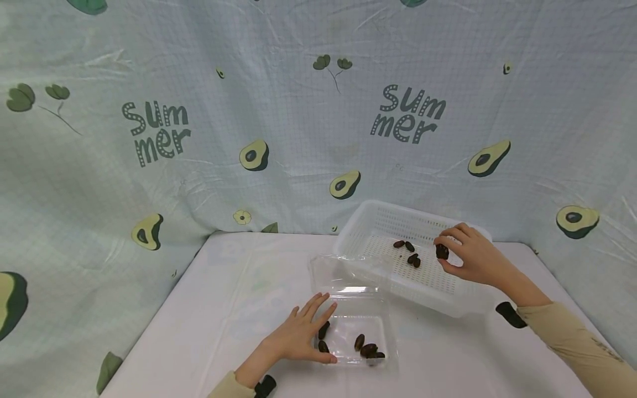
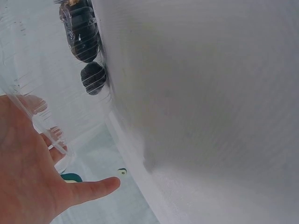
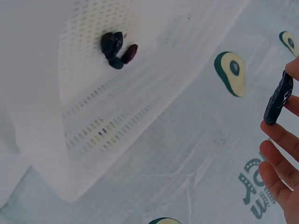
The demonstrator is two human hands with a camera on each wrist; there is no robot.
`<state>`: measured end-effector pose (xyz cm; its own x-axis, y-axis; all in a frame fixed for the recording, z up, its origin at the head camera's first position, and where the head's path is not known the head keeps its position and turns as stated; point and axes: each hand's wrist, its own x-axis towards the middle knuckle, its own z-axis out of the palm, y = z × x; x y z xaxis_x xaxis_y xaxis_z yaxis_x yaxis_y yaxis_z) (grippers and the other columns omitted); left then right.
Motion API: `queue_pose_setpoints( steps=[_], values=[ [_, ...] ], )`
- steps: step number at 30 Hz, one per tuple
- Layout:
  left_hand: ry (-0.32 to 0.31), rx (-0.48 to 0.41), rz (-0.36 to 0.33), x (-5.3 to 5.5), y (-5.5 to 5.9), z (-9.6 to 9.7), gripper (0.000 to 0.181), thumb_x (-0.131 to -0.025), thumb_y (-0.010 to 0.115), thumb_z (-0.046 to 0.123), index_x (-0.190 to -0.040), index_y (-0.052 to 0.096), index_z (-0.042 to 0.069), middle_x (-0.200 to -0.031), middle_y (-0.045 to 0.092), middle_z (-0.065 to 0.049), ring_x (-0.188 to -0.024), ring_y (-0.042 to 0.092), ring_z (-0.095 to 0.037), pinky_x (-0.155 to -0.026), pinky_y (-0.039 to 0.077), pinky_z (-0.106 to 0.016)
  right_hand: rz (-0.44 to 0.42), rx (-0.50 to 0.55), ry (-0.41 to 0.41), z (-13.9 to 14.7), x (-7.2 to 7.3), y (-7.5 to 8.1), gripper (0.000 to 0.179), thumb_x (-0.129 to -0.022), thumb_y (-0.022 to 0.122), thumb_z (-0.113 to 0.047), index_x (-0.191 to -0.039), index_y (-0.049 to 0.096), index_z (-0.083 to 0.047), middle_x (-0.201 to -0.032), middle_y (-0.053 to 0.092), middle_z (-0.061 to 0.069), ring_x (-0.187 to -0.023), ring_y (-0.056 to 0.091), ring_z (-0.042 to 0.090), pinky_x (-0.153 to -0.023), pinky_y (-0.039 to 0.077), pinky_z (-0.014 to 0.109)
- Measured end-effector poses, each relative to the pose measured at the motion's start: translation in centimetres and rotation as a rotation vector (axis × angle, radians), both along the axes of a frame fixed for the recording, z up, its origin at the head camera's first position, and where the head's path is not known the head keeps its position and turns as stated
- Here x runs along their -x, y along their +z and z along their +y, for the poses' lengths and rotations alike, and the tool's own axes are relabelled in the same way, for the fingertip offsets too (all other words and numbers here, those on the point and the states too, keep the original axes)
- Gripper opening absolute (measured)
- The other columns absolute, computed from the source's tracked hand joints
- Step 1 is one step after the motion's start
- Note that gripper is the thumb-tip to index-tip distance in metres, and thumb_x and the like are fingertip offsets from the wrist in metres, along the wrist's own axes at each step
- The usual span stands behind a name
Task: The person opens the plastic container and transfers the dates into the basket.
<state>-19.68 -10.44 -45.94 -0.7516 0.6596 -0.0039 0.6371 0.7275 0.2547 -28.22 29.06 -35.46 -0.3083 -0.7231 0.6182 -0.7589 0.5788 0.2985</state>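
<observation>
Above the right end of the white perforated basket (image 1: 425,296), my right hand (image 1: 470,257) pinches a dark brown date (image 1: 442,251) between thumb and fingertips. The right wrist view shows that date (image 3: 278,98) held lengthwise, with the other fingers spread below. Several dates (image 1: 414,260) lie on the basket floor. My left hand (image 1: 298,334) rests at the left side of a clear plastic clamshell box (image 1: 343,329), thumb and fingers stretched apart. Inside the box are several dates (image 1: 368,350), some along its left wall, partly covered by the hand.
The box's clear lid (image 1: 343,271) stands raised at the back and overlaps the basket's front left. A white cloth (image 1: 234,320) covers the table. Behind it hangs a printed curtain (image 1: 293,110) with avocados and lettering.
</observation>
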Motion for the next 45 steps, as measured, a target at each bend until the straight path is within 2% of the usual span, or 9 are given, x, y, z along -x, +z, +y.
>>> queue_pose_setpoints(
  steps=[7,9,11,14,16,21,25,35,45],
  values=[
    [-0.002,-0.001,0.001,0.0,0.0,0.0,0.099,-0.071,0.054,0.068,-0.145,0.007,0.021,-0.151,0.004,-0.009,-0.139,0.007,-0.028,-0.094,0.029,-0.064,-0.03,-0.034,-0.057,1.0,2.6,-0.3,0.05,-0.09,0.029,-0.045,-0.091,0.06,-0.006,-0.084,0.055,0.009,-0.076,0.045,0.024,-0.062,0.04,0.039],
    [-0.004,-0.001,0.003,0.0,0.0,0.0,0.099,-0.071,0.053,0.069,-0.145,0.007,0.021,-0.151,0.003,-0.009,-0.139,0.007,-0.028,-0.094,0.029,-0.064,-0.05,-0.052,-0.081,1.1,3.2,-0.3,0.037,-0.088,0.042,-0.039,-0.091,0.06,-0.007,-0.084,0.055,0.008,-0.076,0.045,0.024,-0.062,0.04,0.039],
    [-0.005,-0.002,0.003,0.0,0.0,0.0,0.099,-0.071,0.053,0.069,-0.145,0.009,0.02,-0.151,0.003,-0.009,-0.139,0.007,-0.028,-0.094,0.029,-0.064,-0.063,-0.07,-0.106,1.2,3.8,-0.3,0.025,-0.08,0.057,-0.03,-0.091,0.059,-0.007,-0.083,0.055,0.008,-0.075,0.045,0.024,-0.061,0.039,0.038],
    [-0.001,-0.002,-0.003,0.1,0.0,0.0,0.099,-0.071,0.053,0.069,-0.145,0.009,0.019,-0.151,0.003,-0.008,-0.139,0.006,-0.027,-0.094,0.028,-0.064,-0.081,-0.096,-0.151,1.2,4.7,-0.4,0.028,-0.064,0.071,-0.015,-0.089,0.059,-0.008,-0.082,0.055,0.008,-0.074,0.044,0.023,-0.06,0.038,0.037],
    [0.002,0.0,-0.006,0.1,-0.1,0.0,0.099,-0.071,0.053,0.069,-0.145,0.009,0.02,-0.151,0.002,-0.008,-0.139,0.006,-0.027,-0.094,0.028,-0.064,-0.098,-0.109,-0.188,1.2,5.3,-0.6,0.03,-0.062,0.074,-0.013,-0.088,0.059,-0.009,-0.081,0.055,0.008,-0.073,0.044,0.023,-0.059,0.038,0.037],
    [0.002,0.008,0.0,0.2,-0.2,0.0,0.099,-0.071,0.053,0.069,-0.145,0.006,0.023,-0.151,0.002,-0.008,-0.139,0.005,-0.026,-0.095,0.028,-0.063,-0.16,-0.144,-0.263,1.3,6.5,-1.3,0.027,-0.066,0.073,-0.015,-0.088,0.058,-0.01,-0.081,0.055,0.007,-0.073,0.044,0.023,-0.059,0.039,0.038],
    [-0.004,-0.001,0.006,0.2,-0.2,0.0,0.099,-0.071,0.054,0.069,-0.145,0.008,0.021,-0.151,0.003,-0.009,-0.139,0.007,-0.028,-0.093,0.029,-0.064,-0.187,-0.157,-0.291,1.3,7.3,-1.8,0.025,-0.067,0.071,-0.014,-0.087,0.058,-0.01,-0.079,0.054,0.007,-0.073,0.044,0.025,-0.06,0.039,0.039],
    [0.003,-0.006,0.007,0.2,-0.3,-0.1,0.1,-0.07,0.056,0.067,-0.145,0.01,0.019,-0.151,0.004,-0.009,-0.139,0.007,-0.028,-0.093,0.03,-0.064,-0.3,-0.221,-0.398,0.9,8.2,-2.5,0.022,-0.07,0.067,-0.017,-0.086,0.055,-0.011,-0.076,0.05,0.005,-0.071,0.04,0.022,-0.06,0.036,0.038],
    [-0.001,-0.005,0.016,0.3,-0.4,-0.1,0.1,-0.07,0.055,0.068,-0.145,0.01,0.019,-0.151,0.005,-0.009,-0.139,0.007,-0.027,-0.092,0.03,-0.064,-0.302,-0.252,-0.416,1.1,8.7,-3.2,0.023,-0.069,0.067,-0.018,-0.086,0.054,-0.011,-0.075,0.049,0.004,-0.071,0.039,0.022,-0.06,0.036,0.037]
  ],
)
